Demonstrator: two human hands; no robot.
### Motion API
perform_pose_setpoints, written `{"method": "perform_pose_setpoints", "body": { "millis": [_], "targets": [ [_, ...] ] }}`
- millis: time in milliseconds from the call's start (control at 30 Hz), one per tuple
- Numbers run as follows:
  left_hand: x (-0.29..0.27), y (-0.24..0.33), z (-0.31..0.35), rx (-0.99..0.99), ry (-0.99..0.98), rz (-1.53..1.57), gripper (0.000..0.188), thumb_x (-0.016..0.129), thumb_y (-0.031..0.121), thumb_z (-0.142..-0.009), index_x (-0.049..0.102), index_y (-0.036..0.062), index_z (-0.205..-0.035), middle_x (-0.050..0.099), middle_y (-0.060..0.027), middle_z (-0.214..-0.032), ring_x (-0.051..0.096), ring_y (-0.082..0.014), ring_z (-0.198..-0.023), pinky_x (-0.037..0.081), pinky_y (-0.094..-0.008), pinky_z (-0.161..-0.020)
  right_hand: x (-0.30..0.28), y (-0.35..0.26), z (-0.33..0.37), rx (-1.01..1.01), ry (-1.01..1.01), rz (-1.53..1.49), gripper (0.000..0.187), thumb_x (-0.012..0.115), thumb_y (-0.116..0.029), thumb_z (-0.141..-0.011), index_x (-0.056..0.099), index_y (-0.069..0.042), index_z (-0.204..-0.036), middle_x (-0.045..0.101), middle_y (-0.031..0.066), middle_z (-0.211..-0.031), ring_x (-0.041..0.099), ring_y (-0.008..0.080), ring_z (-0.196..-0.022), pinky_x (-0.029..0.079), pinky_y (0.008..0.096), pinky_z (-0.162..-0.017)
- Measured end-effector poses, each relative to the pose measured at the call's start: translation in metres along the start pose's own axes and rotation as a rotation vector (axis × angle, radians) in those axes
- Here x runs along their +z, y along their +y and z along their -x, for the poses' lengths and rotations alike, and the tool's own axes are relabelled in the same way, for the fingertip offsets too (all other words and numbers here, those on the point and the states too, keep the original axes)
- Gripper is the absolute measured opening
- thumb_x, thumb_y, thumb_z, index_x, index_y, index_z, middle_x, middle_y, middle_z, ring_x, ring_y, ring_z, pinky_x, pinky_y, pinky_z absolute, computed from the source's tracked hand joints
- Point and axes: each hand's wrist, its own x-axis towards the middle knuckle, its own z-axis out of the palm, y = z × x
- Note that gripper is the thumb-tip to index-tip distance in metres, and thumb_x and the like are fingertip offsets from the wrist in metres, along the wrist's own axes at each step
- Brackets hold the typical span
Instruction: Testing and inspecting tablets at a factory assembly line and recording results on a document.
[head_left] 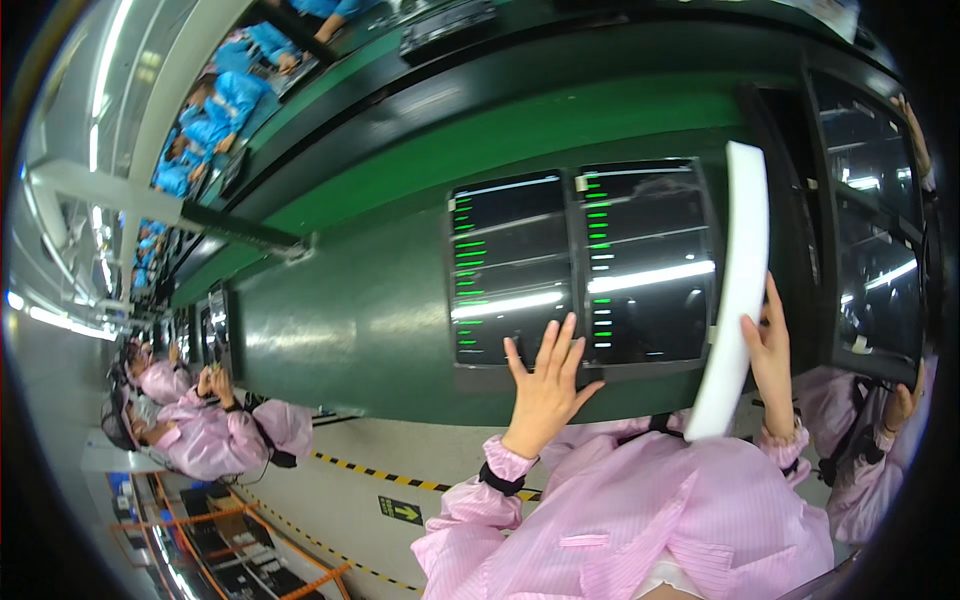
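Observation:
Two dark glossy screen panels (513, 262) lie side by side on the green bench, each with a column of short green marks down its left side; some on the right-hand panel (650, 250) are white. My left hand (545, 385) has its fingers spread over the near edge, by the gap between the panels, and appears to rest there. A long white strip, foam-like and slightly curved (742, 260), stands to the right of them. My right hand (770, 350) grips this strip low down, thumb on its near face; the other fingers are partly hidden behind it.
The green bench (340, 310) stretches left. At right, another person's hands (902, 405) hold a black tray of dark panels (868, 250). People in pink (210, 430) work at left, others in blue (225, 105) across the line. A metal post (245, 232) stands on the bench.

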Motion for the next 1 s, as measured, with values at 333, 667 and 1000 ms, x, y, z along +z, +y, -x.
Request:
{"method": "perform_pose_setpoints", "body": {
  "millis": [333, 667, 1000],
  "targets": [
    [-0.034, -0.08, -0.059, -0.114, 0.103, -0.169, 0.094, 0.077, 0.043, -0.059, 0.034, 0.0004, -0.131, 0.023, -0.019, -0.146, 0.021, -0.0322, -0.137, 0.005, -0.0682, -0.102, 0.096, -0.049, -0.077, -0.17, -0.039, -0.097, 0.063, 0.056, -0.005, -0.088, 0.026, -0.011, -0.144, 0.046, 0.0037, -0.086, 0.055, 0.0097, -0.075, 0.043, 0.0216, -0.06],
    [-0.047, -0.239, -0.161, -0.414, 0.361, -0.363, 0.101, 0.066, 0.061, -0.064, 0.032, -0.0052, -0.132, 0.025, -0.0208, -0.145, 0.018, -0.0321, -0.138, 0.007, -0.0668, -0.103, 0.219, -0.098, -0.23, -0.083, -0.068, -0.315, 0.06, 0.062, -0.017, -0.086, 0.032, -0.006, -0.137, 0.05, 0.0027, -0.081, 0.049, 0.011, -0.076, 0.042, 0.0249, -0.07],
    [-0.047, -0.344, -0.193, -0.55, 0.401, -0.09, 0.055, 0.048, 0.041, -0.091, 0.037, -0.0005, -0.126, 0.046, -0.0108, -0.131, 0.04, -0.0268, -0.126, 0.0, -0.0645, -0.105, 0.189, -0.111, -0.168, -0.066, -0.161, -0.287, 0.051, 0.057, -0.008, -0.087, 0.036, -0.003, -0.133, 0.046, -0.0014, -0.077, 0.048, 0.0069, -0.072, 0.04, 0.021, -0.068]
  ]
}}
